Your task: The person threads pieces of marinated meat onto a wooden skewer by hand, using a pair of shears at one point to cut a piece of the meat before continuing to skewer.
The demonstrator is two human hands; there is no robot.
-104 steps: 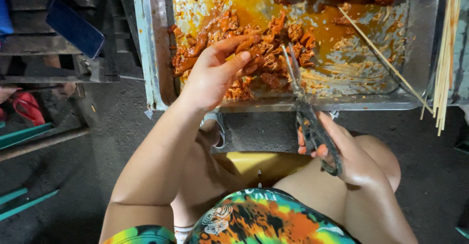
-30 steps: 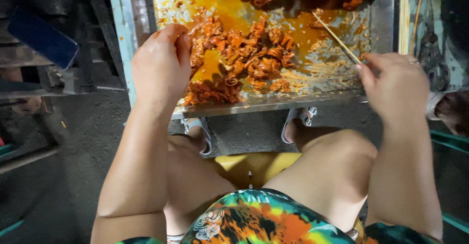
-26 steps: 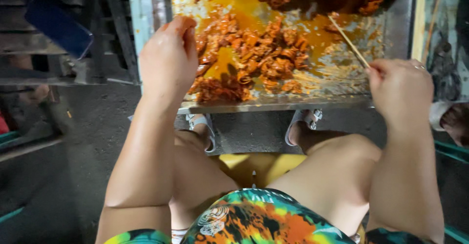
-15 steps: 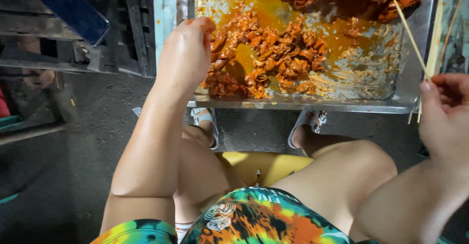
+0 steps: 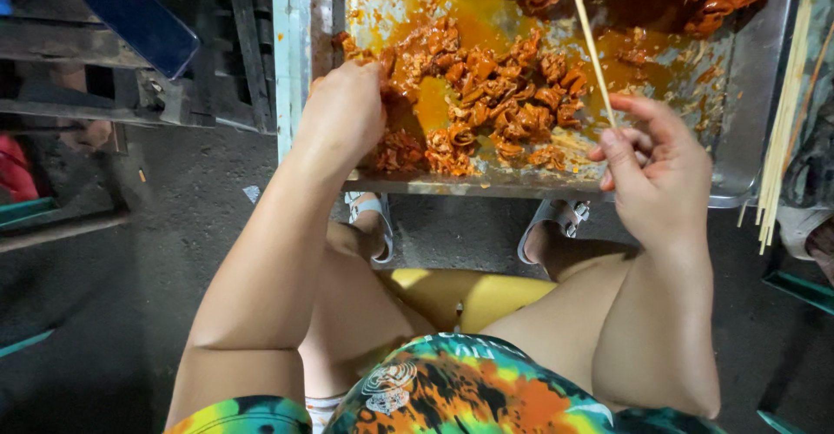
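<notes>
Left hand (image 5: pixel 343 112) is curled down into the marinated meat pieces (image 5: pixel 486 104) at the near edge of the steel tray (image 5: pixel 747 112), fingertips buried so the grip can't be confirmed. Right hand (image 5: pixel 660 173) pinches a bamboo skewer (image 5: pixel 589 43) angled over the pile, tip cut off at the frame top; spare skewers (image 5: pixel 786 112) lie beside the tray.

There is only one view, from the camera on my head. It looks steeply down and a little forward, over my knees and lap at the bottom edge. My left hand (image 5: pixel 346 112) and my right hand (image 5: pixel 660 169) are close below it, about the middle of the picture. The metal tray (image 5: pixel 747 121) fills the top part and is cut by the upper edge. The dark floor (image 5: pixel 130 295) shows on the left side.
</notes>
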